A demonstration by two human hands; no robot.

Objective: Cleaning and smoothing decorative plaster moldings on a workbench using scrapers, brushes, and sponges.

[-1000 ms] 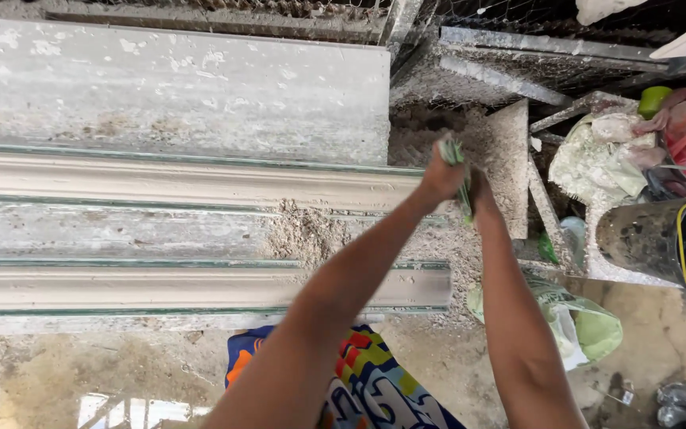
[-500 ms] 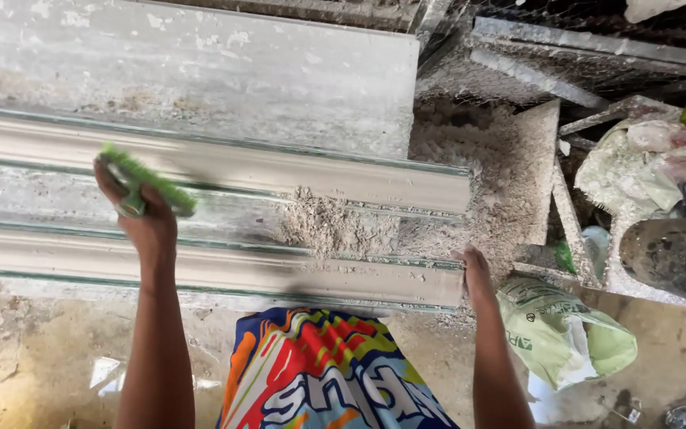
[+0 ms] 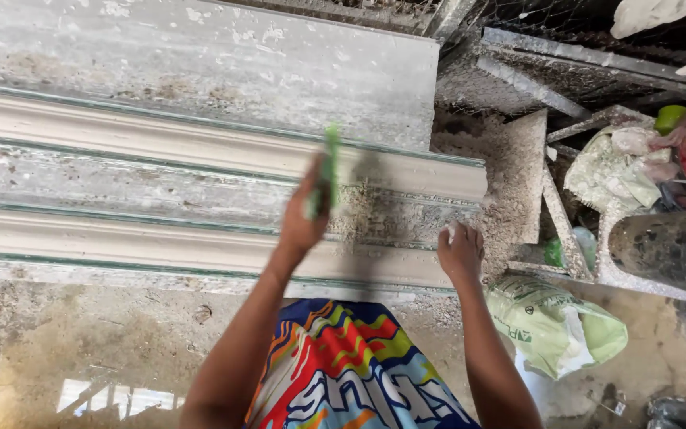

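Observation:
My left hand [image 3: 305, 218] is raised over the workbench and grips a green brush-like tool [image 3: 329, 168], blurred by motion. It hovers above the gap between two long pale plaster mouldings: the far moulding [image 3: 160, 139] and the near moulding [image 3: 121, 242]. Sandy grit [image 3: 391, 218] lies between them just right of the tool. My right hand [image 3: 460, 253] rests on the right end of the near moulding, fingers down on its surface, holding nothing.
A grey slab [image 3: 200, 56] lies behind the mouldings. To the right are a green-white sack [image 3: 553, 326], crumpled bags [image 3: 613, 167], a dark cylinder [image 3: 660, 250] and scrap pieces [image 3: 526, 175]. Bright patterned clothing [image 3: 343, 365] fills the bottom centre.
My left hand has swept the green tool from the right end to the far left and back toward the middle. My right hand has dropped onto the near moulding's right end.

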